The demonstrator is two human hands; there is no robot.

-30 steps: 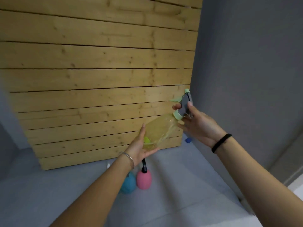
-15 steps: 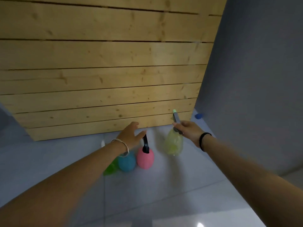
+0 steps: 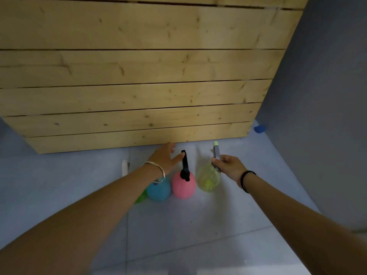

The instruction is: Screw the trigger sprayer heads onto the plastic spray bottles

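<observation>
My right hand (image 3: 230, 165) pinches the light translucent yellow plastic bottle's (image 3: 207, 179) sprayer neck; left fingers (image 3: 179, 155) spread, touching the black trigger (image 3: 185, 165).

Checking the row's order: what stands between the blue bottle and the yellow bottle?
In the head view, the pink bottle with its black sprayer head stands between the blue bottle and yellow bottle.

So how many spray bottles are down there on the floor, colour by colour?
Yellow-green bottle: 1, sprayer on, right hand at its head
Pink bottle: 1, black sprayer on, left hand touching it
Blue bottle: 1, top hidden by the left arm
Green bottle: 1, mostly hidden
Total: 4
</observation>
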